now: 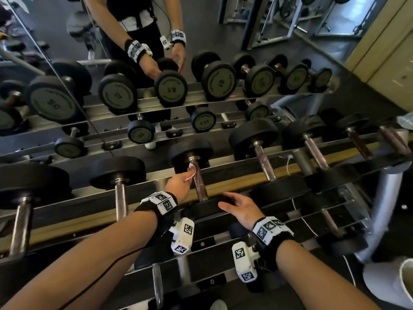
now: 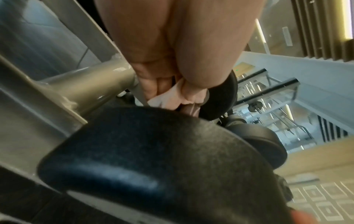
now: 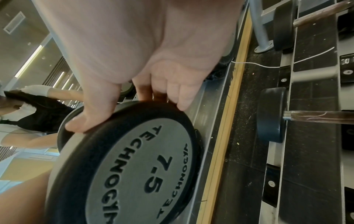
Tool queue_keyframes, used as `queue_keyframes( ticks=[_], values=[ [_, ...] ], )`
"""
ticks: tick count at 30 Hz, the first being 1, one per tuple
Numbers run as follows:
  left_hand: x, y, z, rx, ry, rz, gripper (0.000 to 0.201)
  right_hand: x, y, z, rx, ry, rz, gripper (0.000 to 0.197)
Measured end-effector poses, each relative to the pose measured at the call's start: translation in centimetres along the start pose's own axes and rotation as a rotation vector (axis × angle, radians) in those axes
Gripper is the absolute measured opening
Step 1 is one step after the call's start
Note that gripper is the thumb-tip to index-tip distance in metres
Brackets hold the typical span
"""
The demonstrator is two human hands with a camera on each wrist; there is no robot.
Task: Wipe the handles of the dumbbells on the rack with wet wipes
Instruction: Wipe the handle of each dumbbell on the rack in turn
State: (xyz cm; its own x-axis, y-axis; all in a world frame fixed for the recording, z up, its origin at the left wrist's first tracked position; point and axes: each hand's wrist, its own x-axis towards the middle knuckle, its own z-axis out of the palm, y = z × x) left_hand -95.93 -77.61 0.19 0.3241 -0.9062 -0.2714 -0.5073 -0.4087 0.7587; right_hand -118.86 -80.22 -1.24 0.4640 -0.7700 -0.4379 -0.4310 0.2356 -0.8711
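A dumbbell marked 7.5 lies on the top tier of the rack [image 1: 143, 211], its metal handle [image 1: 199, 182] running away from me. My left hand [image 1: 186, 177] pinches a white wet wipe [image 1: 191, 172] against the far end of that handle, close to the far head [image 1: 190, 151]. In the left wrist view the wipe [image 2: 162, 97] is bunched between the left hand's [image 2: 172, 98] thumb and fingers. My right hand [image 1: 228, 201] rests with its fingers spread on the near head [image 1: 207, 208]. In the right wrist view the right hand [image 3: 130, 115] has its thumb and fingers lying along the rim of this head [image 3: 134, 166].
More dumbbells [image 1: 261, 155] lie side by side on the top tier, with smaller ones on the tier below [image 1: 156, 285]. A mirror [image 1: 67, 63] behind the rack reflects it all. A white bin [image 1: 388, 285] stands on the floor at the lower right. A white cord [image 1: 288, 163] hangs over the rail.
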Motion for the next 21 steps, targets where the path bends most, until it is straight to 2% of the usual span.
queue_keyframes(
  ticks=[2, 6, 9, 11, 13, 14, 18, 21],
  values=[
    [-0.2, -0.2, -0.2, 0.113, -0.030, 0.029, 0.039, 0.0, 0.0, -0.1, -0.011, -0.012, 0.005, 0.057],
    [-0.5, -0.1, -1.0, 0.109, -0.122, 0.062, 0.036, 0.1, -0.3, -0.3, -0.020, -0.024, -0.002, 0.058],
    [-0.2, 0.6, -2.1, -0.054, -0.042, -0.007, 0.029, 0.1, -0.1, -0.3, -0.015, -0.026, -0.004, 0.058],
    [0.0, 1.2, -2.7, -0.128, 0.069, -0.024, 0.026, 0.2, -0.1, -0.3, -0.008, -0.026, -0.007, 0.058],
    [0.0, 1.8, -2.8, -0.047, 0.116, 0.009, 0.029, 0.2, 0.0, -0.3, -0.012, -0.030, -0.007, 0.058],
    [0.0, 2.2, -2.5, -0.010, 0.090, 0.022, 0.032, 0.2, 0.0, -0.3, -0.013, -0.032, -0.004, 0.058],
    [0.0, 2.8, -0.3, 0.472, -0.140, 0.155, 0.051, 0.4, 0.2, -0.3, 0.001, -0.026, 0.006, 0.056],
    [-0.1, 2.7, -0.7, 0.527, -0.197, 0.192, 0.054, 0.5, 0.2, -0.4, -0.004, -0.019, 0.013, 0.052]
  ],
)
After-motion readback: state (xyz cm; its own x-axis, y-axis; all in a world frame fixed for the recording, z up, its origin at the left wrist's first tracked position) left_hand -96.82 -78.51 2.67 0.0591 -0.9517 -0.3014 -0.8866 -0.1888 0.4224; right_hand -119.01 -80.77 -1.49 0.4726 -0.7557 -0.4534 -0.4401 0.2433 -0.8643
